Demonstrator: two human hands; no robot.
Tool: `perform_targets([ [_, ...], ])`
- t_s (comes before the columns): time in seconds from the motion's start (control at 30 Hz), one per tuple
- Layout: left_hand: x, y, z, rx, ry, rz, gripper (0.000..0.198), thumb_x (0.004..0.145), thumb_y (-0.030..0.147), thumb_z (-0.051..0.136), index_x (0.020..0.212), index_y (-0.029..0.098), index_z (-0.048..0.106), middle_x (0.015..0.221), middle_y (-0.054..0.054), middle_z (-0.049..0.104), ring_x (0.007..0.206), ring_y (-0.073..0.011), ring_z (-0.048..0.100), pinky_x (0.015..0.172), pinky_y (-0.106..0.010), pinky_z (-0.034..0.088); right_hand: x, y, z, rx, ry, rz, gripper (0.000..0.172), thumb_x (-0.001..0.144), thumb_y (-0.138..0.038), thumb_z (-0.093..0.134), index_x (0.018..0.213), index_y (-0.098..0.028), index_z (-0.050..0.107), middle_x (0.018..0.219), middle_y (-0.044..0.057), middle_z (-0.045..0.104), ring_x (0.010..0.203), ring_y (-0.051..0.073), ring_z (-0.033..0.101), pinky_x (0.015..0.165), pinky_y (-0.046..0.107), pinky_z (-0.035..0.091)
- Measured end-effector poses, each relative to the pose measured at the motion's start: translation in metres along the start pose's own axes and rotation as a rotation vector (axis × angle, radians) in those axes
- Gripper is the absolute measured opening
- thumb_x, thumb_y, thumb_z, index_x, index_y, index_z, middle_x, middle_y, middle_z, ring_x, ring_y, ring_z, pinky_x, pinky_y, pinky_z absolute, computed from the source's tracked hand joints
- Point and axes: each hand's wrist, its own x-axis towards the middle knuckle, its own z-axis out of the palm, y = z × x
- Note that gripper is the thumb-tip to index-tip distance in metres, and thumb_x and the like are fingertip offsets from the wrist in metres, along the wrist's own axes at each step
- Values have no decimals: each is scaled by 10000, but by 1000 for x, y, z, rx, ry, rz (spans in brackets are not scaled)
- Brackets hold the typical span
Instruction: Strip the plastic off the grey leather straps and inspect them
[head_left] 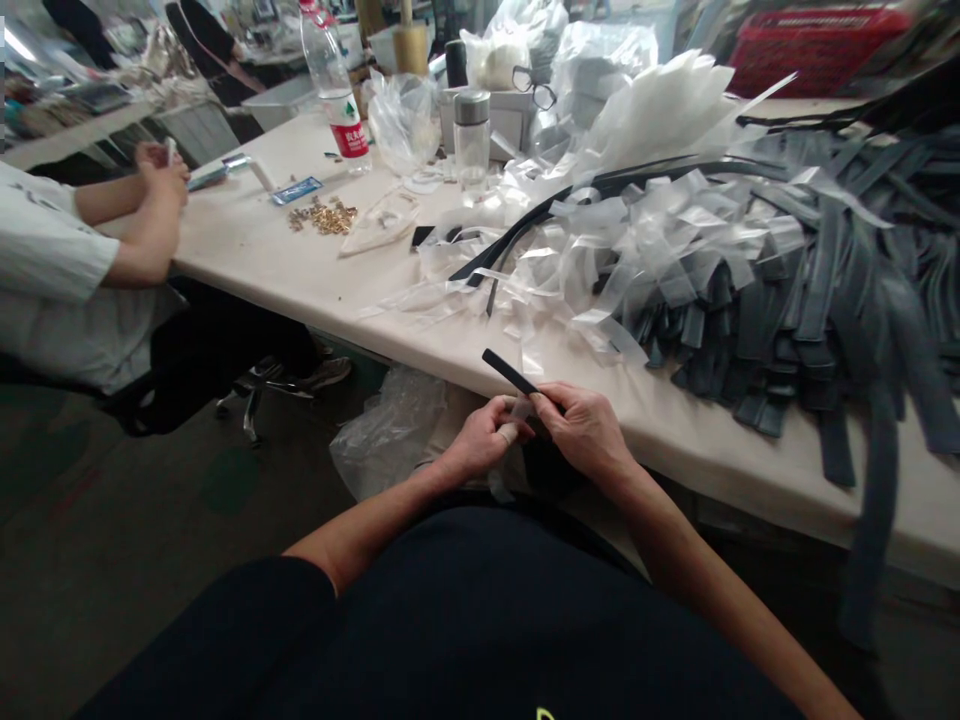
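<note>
Pinched in my right hand (pixel 581 425) is a dark strip (pixel 506 370), its free end pointing up and to the left over the table edge. Close beside it, my left hand (pixel 491 435) has its fingers closed on a pale translucent strip (pixel 519 410). The two hands nearly meet at the table's front edge. Beyond them lies a heap of clear film strips (pixel 622 240). To its right, a large pile of dark grey strips (pixel 787 310) hangs partly over the edge.
A co-worker (pixel 60 270) sits at the left of the table (pixel 292 280). Small gold metal pieces (pixel 330 218), a plastic bottle (pixel 345 115), a lidded clear cup (pixel 472 145) and glasses (pixel 534 88) stand or lie farther back. A red basket (pixel 814 50) is at the far right.
</note>
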Motion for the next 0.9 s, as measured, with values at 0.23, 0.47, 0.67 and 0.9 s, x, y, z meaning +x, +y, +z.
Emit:
perform_targets([
  [0.23,-12,14,4,-323,-218,-189,359,672,389,822,876,120,701,667,0,643,602,-100,565,643,-226,438,1,12,-12,4,68,18,259,891,-280,526,879,-179,764,864,73,753,771,222,672,699,306,470],
  [0.47,-23,19,5,-315,-373,-395,396,582,309,887,921,151,755,820,-40,703,704,-124,617,715,-242,466,7,26,-27,169,163,123,355,864,-389,546,933,-127,774,610,23,636,486,150,568,443,245,393],
  [0.67,-19,22,14,-123,-544,-418,329,680,384,816,891,134,775,731,-33,694,622,-105,565,643,-226,426,12,25,-36,324,173,162,341,832,-370,568,902,-106,771,541,-13,552,400,96,498,373,197,372],
  [0.9,-4,24,28,13,-563,-361,356,667,471,798,713,121,755,685,-52,688,620,-129,566,643,-248,431,13,30,-47,512,220,198,359,809,-414,635,928,-102,766,459,-63,454,379,76,439,407,208,451],
])
